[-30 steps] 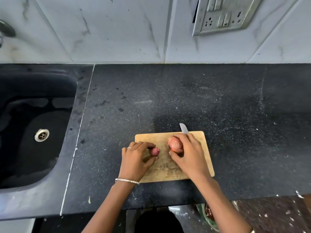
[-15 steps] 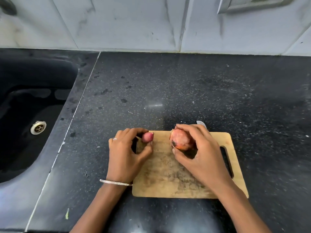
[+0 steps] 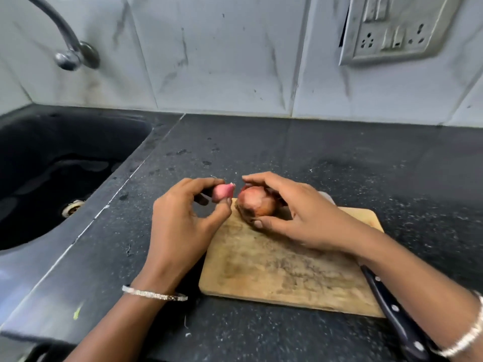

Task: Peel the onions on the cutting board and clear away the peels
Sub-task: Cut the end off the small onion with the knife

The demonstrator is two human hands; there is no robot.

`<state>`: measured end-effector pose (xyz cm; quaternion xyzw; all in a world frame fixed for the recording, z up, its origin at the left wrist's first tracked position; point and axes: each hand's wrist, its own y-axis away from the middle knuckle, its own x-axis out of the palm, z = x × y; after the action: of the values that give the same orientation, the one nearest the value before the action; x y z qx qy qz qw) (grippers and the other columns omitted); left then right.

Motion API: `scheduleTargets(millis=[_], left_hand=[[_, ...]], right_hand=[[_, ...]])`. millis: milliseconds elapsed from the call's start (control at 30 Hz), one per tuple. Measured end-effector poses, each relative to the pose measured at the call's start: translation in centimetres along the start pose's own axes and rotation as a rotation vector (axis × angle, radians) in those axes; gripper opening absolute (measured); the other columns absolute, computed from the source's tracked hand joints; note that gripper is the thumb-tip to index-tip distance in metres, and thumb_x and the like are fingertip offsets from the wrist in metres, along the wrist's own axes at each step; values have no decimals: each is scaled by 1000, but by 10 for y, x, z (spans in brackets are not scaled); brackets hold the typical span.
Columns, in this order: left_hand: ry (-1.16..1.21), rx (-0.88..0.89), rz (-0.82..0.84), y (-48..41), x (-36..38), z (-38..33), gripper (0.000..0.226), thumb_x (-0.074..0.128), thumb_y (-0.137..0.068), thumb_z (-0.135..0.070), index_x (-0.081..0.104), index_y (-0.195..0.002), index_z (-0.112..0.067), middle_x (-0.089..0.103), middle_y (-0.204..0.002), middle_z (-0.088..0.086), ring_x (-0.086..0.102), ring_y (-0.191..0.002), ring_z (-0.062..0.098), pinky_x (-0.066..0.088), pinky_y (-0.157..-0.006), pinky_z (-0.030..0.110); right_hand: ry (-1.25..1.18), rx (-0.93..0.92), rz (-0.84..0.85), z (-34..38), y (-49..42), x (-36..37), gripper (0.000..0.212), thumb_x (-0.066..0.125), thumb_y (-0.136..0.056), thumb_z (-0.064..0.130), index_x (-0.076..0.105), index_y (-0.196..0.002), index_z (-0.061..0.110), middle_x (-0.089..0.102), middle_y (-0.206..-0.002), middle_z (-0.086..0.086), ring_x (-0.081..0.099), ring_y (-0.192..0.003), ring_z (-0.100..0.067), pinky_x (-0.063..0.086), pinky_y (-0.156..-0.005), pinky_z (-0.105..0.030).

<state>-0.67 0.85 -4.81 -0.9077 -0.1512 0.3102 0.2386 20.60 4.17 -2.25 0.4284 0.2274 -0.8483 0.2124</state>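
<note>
Onions, two, held over cutting board (image 3: pixel 282 267).
Small onion (image 3: pixel 222 192) pinched at left hand (image 3: pixel 180 226) fingertips; large onion (image 3: pixel 257 205) cupped by curled right hand (image 3: pixel 311 218).

home kitchen: sink (image 3: pixel 65 163), tiled wall (image 3: pixel 209 56)

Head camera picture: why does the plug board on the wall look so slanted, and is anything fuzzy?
Head view: the wide-angle lens bends things near the edges, so the switch board leans; head view: the small onion and the left hand look slightly soft.
</note>
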Motion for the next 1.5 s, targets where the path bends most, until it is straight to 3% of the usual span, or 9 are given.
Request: scheduleTargets(millis=[167, 267, 400, 600, 800, 1067, 1233, 1333, 1500], left_hand=[[38, 45, -11, 9, 2, -11, 22, 81, -82, -31, 77, -103, -32, 71, -90, -14, 65, -84, 6, 46, -72, 15], [66, 78, 38, 17, 3, -16, 27, 77, -79, -32, 77, -106, -31, 71, -91, -12, 65, -82, 6, 50, -71, 21], [106, 106, 110, 27, 6, -26, 25, 75, -76, -33, 77, -102, -32, 71, -88, -11, 64, -79, 7, 48, -67, 16], [102, 149, 247, 41, 23, -42, 32, 82, -73, -26, 74, -104, -30, 72, -87, -17, 64, -77, 3, 44, -71, 10], [-3, 244, 327, 49, 37, -53, 26, 76, -77, -34, 63, -97, -27, 67, -86, -14, 60, -73, 5, 53, -70, 34], [8, 263, 300, 49, 42, -46, 15, 78, -84, -38, 71, -95, -31, 69, -92, -18, 59, -86, 2, 48, -74, 25], [15, 255, 319, 48, 43, -42, 22, 78, -84, -37, 70, -103, -34, 70, -92, -18, 60, -82, 2, 50, -73, 27], [16, 268, 325, 49, 42, -43, 22, 77, -84, -37, 69, -105, -38, 70, -90, -17, 60, -80, 2, 51, -72, 26], [28, 235, 329, 48, 40, -45, 19, 79, -84, -37, 71, -101, -37, 67, -86, -18, 60, -78, 0, 48, -69, 22]], right_hand=[[-125, 71, -11, -6, 10, 2, 70, 74, -89, 21, 39, -149, 29, 53, -144, 9, 51, -131, -7, 41, -111, -31], [-213, 108, -13, -7, 22, -6, 70, 73, -88, 17, 39, -150, 25, 51, -148, 4, 50, -135, -7, 40, -115, -39], [-206, 215, -117, -3, 57, -32, 51, 66, -95, 15, 52, -142, 28, 60, -137, 10, 53, -129, -1, 42, -113, -33], [137, 582, -597, 14, 135, -24, 20, 71, -90, 29, 72, -109, 25, 69, -98, 9, 65, -94, -13, 52, -82, -34], [260, 753, -465, 40, 157, 5, 55, 71, -80, 63, 64, -119, 26, 57, -107, 7, 56, -106, -17, 48, -79, -32], [486, 843, -457, 70, 150, 17, 30, 49, -103, 31, 58, -125, 14, 53, -118, -2, 51, -110, -20, 47, -73, -29], [332, 779, -593, 91, 158, 30, 23, 43, -105, 27, 49, -123, 15, 57, -106, 5, 59, -97, -17, 34, -67, -26], [137, 743, -662, 101, 160, 37, 18, 50, -103, 29, 50, -120, 23, 53, -97, 11, 55, -85, -13, 31, -68, -27], [161, 743, -706, 97, 161, 38, 36, 62, -97, 29, 53, -132, 30, 50, -113, 9, 60, -98, -16, 37, -73, -29]])
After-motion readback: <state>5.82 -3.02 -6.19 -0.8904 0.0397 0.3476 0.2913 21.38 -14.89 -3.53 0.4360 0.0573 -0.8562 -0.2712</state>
